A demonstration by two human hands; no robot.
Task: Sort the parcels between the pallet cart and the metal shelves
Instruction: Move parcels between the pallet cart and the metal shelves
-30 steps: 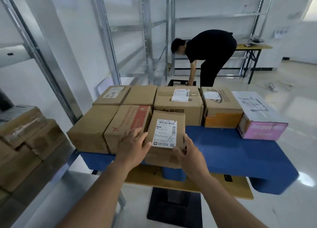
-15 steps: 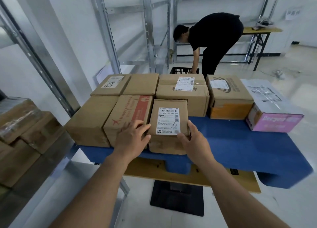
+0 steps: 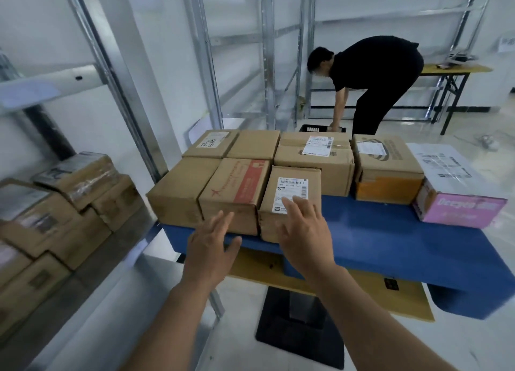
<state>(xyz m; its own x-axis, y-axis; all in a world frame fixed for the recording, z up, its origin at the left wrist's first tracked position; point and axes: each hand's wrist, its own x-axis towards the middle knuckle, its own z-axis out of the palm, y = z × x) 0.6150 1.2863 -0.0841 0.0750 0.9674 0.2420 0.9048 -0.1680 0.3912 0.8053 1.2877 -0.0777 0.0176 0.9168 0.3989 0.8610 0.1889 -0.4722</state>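
Both hands open — right hand over the labelled parcel, left hand beside.

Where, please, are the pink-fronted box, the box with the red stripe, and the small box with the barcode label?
pink-fronted box (image 3: pixel 459 209): head view, on its pink front face.
red-striped box (image 3: pixel 237 185): head view, on its top face.
barcode-label box (image 3: pixel 292 188): head view, on its white label.

Eight parcels on the cart — two hands
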